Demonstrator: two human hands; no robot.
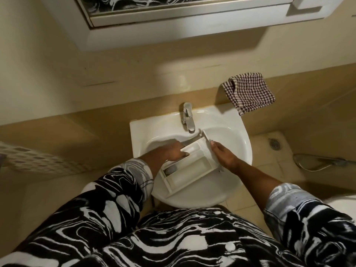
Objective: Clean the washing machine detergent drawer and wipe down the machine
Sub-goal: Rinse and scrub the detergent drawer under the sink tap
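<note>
Fingers (184, 151) of my left hand (172, 151) are bunched together and bent down over the far wall of the drawer (192, 168). Their tips dip into the narrow back compartment, so I cannot tell whether they hook that wall or only rub inside it. My right hand (224, 156) lies against the drawer's wide end plate with the thumb straight along its top edge. The other fingers are tucked beneath and out of sight, and I judge that to be the hold that steadies the piece.

The drawer sits inside the sink (245, 149), tilted with its open side up. Its long axis runs from low on my left, near the sleeve, up and rightward to the end plate under my right hand. That plate's far corner lies just beside the spout of the tap (187, 118). The compartments therefore stretch away from the right hand and across in front of the left, which makes the left hand the nearer one for reaching into them. The grey insert in the near-left corner lies just below the left wrist.

The next scrub or rinse should travel along that axis, with the right hand keeping the plate end up by the spout. The cloth (250, 93) hangs over the ledge behind the sink on my right, well apart from both hands and closer to the right one.
</note>
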